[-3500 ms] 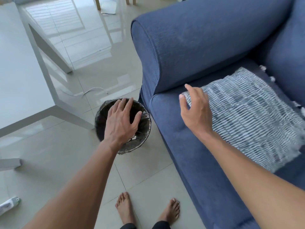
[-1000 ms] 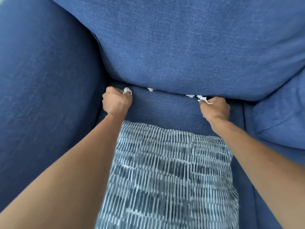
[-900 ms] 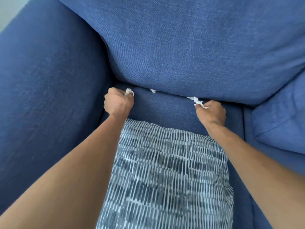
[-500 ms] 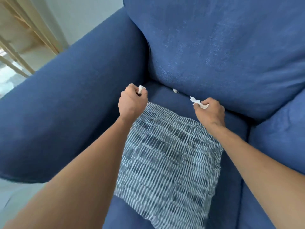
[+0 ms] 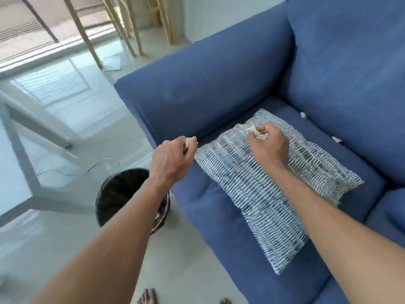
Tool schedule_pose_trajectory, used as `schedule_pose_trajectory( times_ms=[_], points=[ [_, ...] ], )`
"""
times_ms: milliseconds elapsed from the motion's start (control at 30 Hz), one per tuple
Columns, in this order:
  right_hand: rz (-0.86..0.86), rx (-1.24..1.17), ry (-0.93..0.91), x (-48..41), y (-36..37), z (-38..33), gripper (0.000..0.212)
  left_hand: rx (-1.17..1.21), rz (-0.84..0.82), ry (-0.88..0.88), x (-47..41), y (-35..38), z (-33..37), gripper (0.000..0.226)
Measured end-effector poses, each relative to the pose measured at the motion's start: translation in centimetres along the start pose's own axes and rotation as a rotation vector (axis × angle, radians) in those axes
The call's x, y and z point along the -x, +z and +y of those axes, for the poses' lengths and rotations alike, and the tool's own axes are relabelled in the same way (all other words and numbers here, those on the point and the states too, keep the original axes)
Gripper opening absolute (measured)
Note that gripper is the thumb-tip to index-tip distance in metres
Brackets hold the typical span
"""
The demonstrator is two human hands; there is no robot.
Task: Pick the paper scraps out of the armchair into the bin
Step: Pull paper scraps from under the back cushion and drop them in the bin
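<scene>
My left hand is closed around a white paper scrap over the front left corner of the blue armchair seat. My right hand grips another crumpled paper scrap above the striped cushion. Two more scraps lie on the seat by the backrest, one scrap further back, the other scrap to its right. The round bin with a black liner stands on the floor left of the armchair, partly hidden by my left forearm.
A white table fills the left side, close to the bin. A thin cable lies on the pale tiled floor behind the bin. Wooden chair legs stand at the back. My bare feet are at the bottom edge.
Both hands pinched scraps from the crease at the backrest and drew back toward the seat's front left. My view has swung left, bringing the bin and floor into sight.
</scene>
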State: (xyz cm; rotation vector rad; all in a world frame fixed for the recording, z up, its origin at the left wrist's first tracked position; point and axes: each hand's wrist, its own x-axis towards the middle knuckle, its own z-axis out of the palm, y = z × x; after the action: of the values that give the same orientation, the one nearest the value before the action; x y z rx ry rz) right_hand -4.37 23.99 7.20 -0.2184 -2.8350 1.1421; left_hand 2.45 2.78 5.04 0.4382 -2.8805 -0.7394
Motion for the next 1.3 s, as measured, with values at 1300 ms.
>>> schedule_pose_trajectory(
  times_ms=[1300],
  points=[
    [-0.508,0.217,-0.12,21.1,25.2,-5.4,0.014,-0.167,-0.521,-0.382,11.5,-0.2,-31.2,0.035]
  ],
)
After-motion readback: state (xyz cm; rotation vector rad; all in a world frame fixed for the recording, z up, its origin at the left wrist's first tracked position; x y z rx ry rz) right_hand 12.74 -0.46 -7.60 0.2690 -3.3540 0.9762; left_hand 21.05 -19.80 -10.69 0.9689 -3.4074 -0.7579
